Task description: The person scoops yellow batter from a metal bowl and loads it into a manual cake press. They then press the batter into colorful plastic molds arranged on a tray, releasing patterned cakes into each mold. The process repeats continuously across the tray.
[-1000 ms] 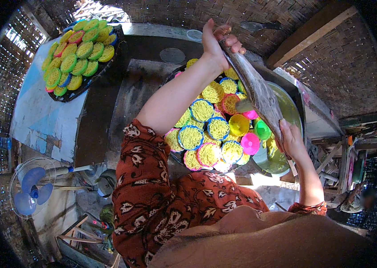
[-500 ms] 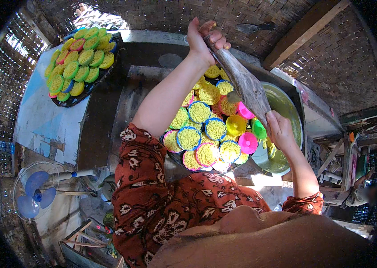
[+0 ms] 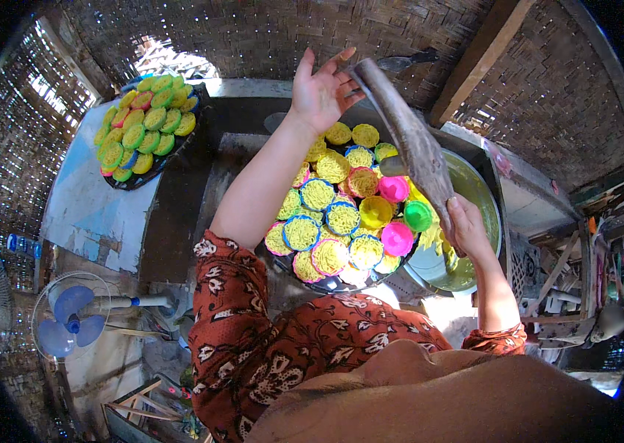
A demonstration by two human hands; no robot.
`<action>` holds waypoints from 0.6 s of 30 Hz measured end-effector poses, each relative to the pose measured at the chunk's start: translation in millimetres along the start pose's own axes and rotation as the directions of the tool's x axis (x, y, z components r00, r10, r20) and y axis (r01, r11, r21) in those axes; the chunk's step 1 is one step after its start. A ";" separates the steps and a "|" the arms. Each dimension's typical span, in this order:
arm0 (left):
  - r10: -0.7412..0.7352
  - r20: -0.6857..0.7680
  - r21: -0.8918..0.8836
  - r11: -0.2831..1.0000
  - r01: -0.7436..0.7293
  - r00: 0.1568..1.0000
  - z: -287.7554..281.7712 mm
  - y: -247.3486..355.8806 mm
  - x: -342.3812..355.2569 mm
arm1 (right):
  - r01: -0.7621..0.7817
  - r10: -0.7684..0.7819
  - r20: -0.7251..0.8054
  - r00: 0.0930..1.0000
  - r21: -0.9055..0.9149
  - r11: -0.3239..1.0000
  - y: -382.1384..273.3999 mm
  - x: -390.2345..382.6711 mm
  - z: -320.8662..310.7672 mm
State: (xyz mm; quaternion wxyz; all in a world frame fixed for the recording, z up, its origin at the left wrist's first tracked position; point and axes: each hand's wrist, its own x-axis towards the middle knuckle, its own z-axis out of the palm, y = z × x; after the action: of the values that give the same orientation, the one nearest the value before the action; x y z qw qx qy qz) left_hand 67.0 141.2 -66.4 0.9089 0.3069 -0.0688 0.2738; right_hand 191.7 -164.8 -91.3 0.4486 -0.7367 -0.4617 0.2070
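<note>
My right hand [image 3: 467, 225] grips the lower end of a long, worn wooden bar [image 3: 419, 148] with a short round peg [image 3: 392, 167] on its side. My left hand [image 3: 319, 92] is by the bar's upper end, fingers spread and holding nothing. Below the bar, a heap of small coloured plastic cups [image 3: 317, 195] holds yellow noodle-like strands. Among them a yellow cup [image 3: 376, 212], a green cup [image 3: 417, 216] and a pink cup [image 3: 397, 238] show no strands. To the right, a large greenish basin [image 3: 485, 192] contains yellow dough-like pieces [image 3: 437, 246].
A second pile of filled cups [image 3: 146, 122] sits on a dark tray on the pale blue-white tabletop [image 3: 90, 207] at the left. A blue-bladed fan [image 3: 72, 323] stands at lower left. Woven walls [image 3: 268, 37] and a wooden post [image 3: 482, 63] border the far side.
My left hand has let go of the bar's upper end and spread its fingers. The bar has turned steeper, with my right hand still on its lower end.
</note>
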 end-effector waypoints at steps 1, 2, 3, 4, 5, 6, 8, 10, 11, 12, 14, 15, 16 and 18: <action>-0.007 -0.008 0.034 0.999 0.007 1.000 5.8 1.0 -3.4 | -0.037 0.037 -0.010 0.999 0.062 0.997 -1.4 -4.3 -3.9; -0.021 -0.019 0.121 0.992 0.023 1.000 12.3 1.4 -8.7 | -0.072 0.075 -0.018 0.997 0.123 0.990 -4.9 -9.8 -9.5; -0.027 -0.003 0.275 0.961 0.027 1.000 22.4 0.8 -12.7 | -0.104 0.110 -0.019 0.994 0.186 0.977 -6.0 -13.3 -13.2; -0.035 0.011 0.421 0.906 0.027 0.999 33.4 -0.8 -16.5 | -0.007 0.021 -0.096 0.995 0.145 0.989 -4.7 -15.7 -13.3; -0.045 0.025 0.557 0.830 0.024 0.999 45.7 -4.2 -21.8 | -0.008 0.030 -0.122 0.992 0.177 0.984 -10.4 -19.7 -14.7; -0.046 0.138 0.731 0.679 -0.071 0.989 59.4 -17.2 -28.7 | -0.014 0.048 -0.154 0.987 0.214 0.977 -16.7 -25.9 -16.6; -0.063 0.441 0.885 0.200 -0.422 0.895 92.3 -40.0 -34.9 | 0.008 0.045 -0.257 0.965 0.202 0.979 -22.8 -35.0 -14.2; 0.009 0.559 0.796 -0.286 -0.534 0.829 125.6 -76.2 -42.2 | 0.173 -0.140 -0.307 0.941 0.084 0.981 -13.7 -37.2 -8.0; 0.122 0.538 0.795 -0.404 -0.453 0.834 139.1 -94.4 -43.6 | 0.268 -0.280 -0.299 0.912 -0.083 0.960 -5.5 -37.6 -9.1; 0.234 0.504 0.782 -0.532 -0.325 0.831 137.6 -105.4 -40.6 | 0.315 -0.358 -0.223 0.907 -0.207 0.926 -2.9 -37.9 -14.7; 0.216 0.695 0.620 -0.662 -0.420 0.686 141.2 -109.8 -42.5 | 0.344 -0.414 -0.181 0.892 -0.324 0.881 -12.2 -38.3 -32.0; 0.150 0.751 0.538 -0.704 -0.463 0.643 142.1 -115.7 -45.8 | 0.361 -0.439 -0.232 0.868 -0.312 0.879 -29.0 -39.6 -42.2; 0.078 0.767 0.473 -0.739 -0.479 0.637 145.2 -124.1 -55.4 | 0.414 -0.526 -0.314 0.790 -0.360 0.836 -27.4 -34.0 -49.2; -0.108 0.765 0.374 -0.728 -0.574 0.635 153.2 -157.1 -61.2 | 0.487 -0.703 -0.404 0.585 -0.517 0.703 -19.7 -27.2 -70.4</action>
State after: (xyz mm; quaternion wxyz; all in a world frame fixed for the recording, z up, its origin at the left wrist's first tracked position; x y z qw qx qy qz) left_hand 106.9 -81.8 -43.1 -0.0966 0.8963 -0.0868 0.4241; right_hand 219.4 -218.0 -41.5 0.4695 -0.6277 -0.5556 -0.2772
